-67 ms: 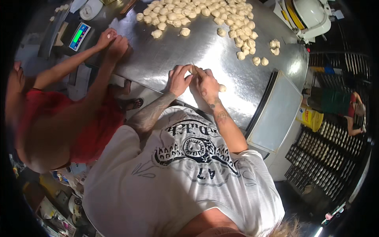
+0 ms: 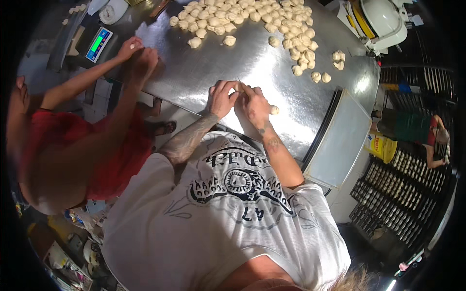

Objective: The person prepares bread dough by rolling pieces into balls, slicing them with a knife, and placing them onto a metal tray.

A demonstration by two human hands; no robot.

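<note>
Over the near edge of the steel table, my left hand [image 2: 224,99] and my right hand [image 2: 256,105] meet, thumbs and fingers curled in toward each other. Both are closed, fingertips pressed together around a spot I cannot see into; whatever they pinch is too small or too hidden to name. One small ball of dough [image 2: 274,110] lies on the table just right of my right hand. Farther off, beyond both hands, a large cluster of dough balls [image 2: 221,17] spreads over the tabletop, with a few lying apart toward the right.
At left, a co-worker in red [image 2: 114,160] holds both hands over the table beside a digital scale [image 2: 99,44]. Flat trays [image 2: 337,140] stack at the right edge. A white machine [image 2: 383,22] stands far right, past it a yellow bucket [image 2: 381,145] and loaded racks [image 2: 398,194].
Table and dough balls sit very slightly lower in the picture. My hands keep almost the same pose; the co-worker's hands have shifted a little.
</note>
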